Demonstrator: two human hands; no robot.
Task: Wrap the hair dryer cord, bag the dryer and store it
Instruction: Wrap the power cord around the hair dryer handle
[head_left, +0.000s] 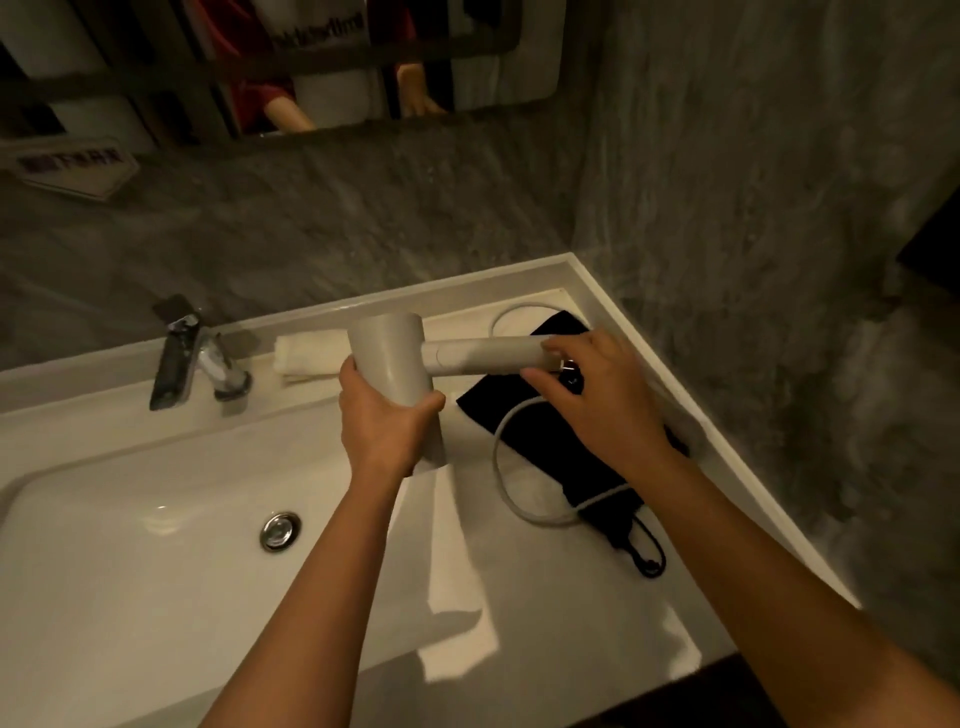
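Note:
I hold a pale grey hair dryer (395, 358) above the white counter, right of the basin. My left hand (382, 421) grips its barrel from below. Its handle points right, and my right hand (597, 395) is closed around the handle's far end, where the cord comes out. The grey cord (501, 467) hangs down in a loose loop over the counter, and another loop (511, 314) lies near the back corner. A black drawstring bag (540, 415) lies flat on the counter under my right hand, its cord loop (647, 551) trailing toward me.
A white basin (156, 545) with a chrome drain (280, 530) fills the left side. A chrome faucet (192, 358) stands at the back, a folded white towel (306, 353) beside it. Grey stone walls close in behind and to the right. A mirror (311, 62) hangs above.

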